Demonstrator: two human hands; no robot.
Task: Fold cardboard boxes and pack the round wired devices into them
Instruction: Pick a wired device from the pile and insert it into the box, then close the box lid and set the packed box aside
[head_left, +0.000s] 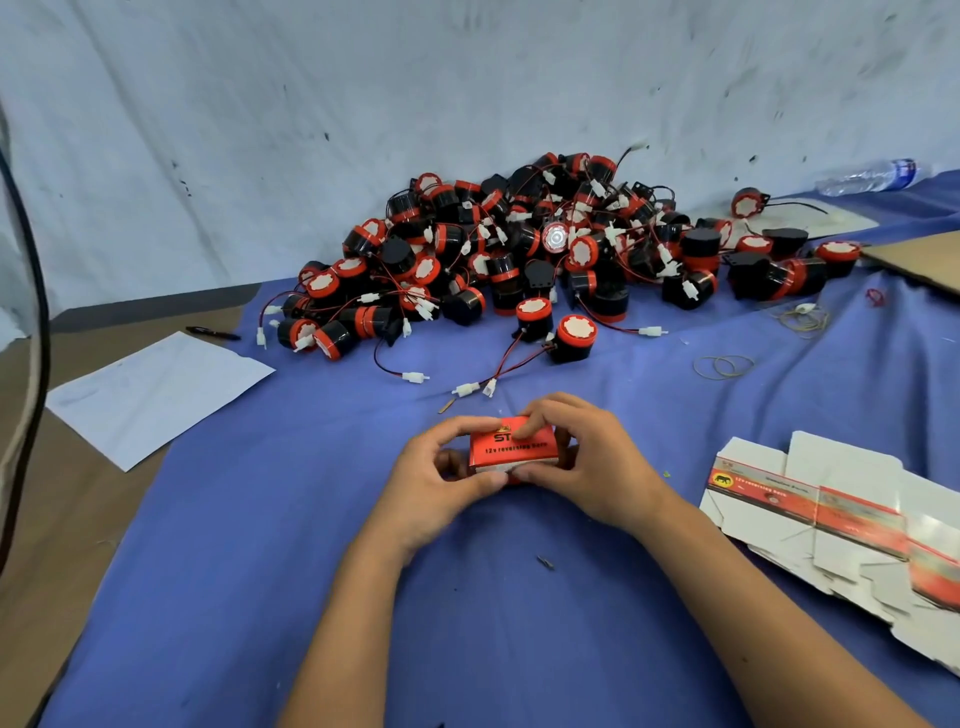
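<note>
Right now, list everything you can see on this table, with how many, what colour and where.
round wired devices: a large pile, too many to count, black and red with white plugs, at the back centre
box: one, red and white, folded, held in both hands at the front centre
flat boxes: a few, count unclear, white with red bands, unfolded, front right
paper sheet: one, white, left
pen: one, black, behind the paper
rubber bands: several, yellowish, loose on the right
bottle: one, clear plastic, lying at the back right
cloth: one, blue, covering the table
left hand: grips the box's left end
right hand: grips the box's right end
</note>
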